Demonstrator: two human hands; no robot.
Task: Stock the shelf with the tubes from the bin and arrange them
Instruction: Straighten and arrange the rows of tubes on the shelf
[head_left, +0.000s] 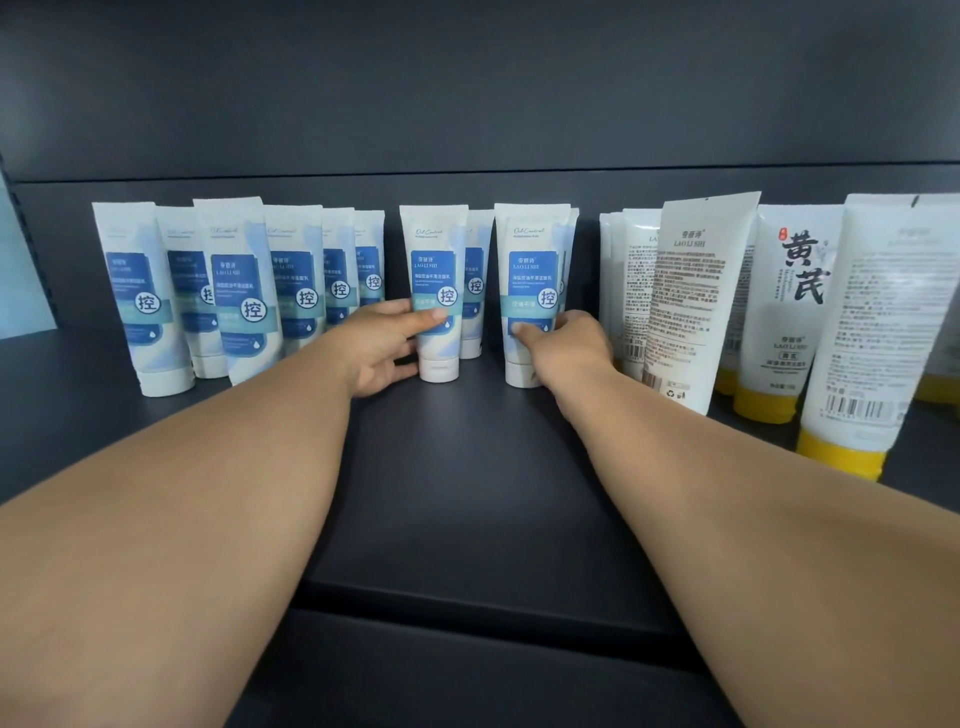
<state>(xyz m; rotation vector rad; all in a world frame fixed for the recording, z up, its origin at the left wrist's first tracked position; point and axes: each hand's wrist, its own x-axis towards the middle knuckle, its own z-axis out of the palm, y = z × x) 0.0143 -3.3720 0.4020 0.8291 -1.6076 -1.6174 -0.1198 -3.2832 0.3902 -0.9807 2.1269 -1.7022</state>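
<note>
Both forearms reach over the dark shelf; left hand grips one blue tube, right hand pinches its neighbour. Left of them stands the blue row; slide both upright, labels forward, closing that gap

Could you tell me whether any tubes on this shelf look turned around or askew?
Yes. Among the yellow-capped white tubes on the right, two, the leaning one and the frontmost one, show their printed backs, while their neighbour faces forward.

About ten blue-label tubes, some seven yellow-capped tubes, two hands.
</note>
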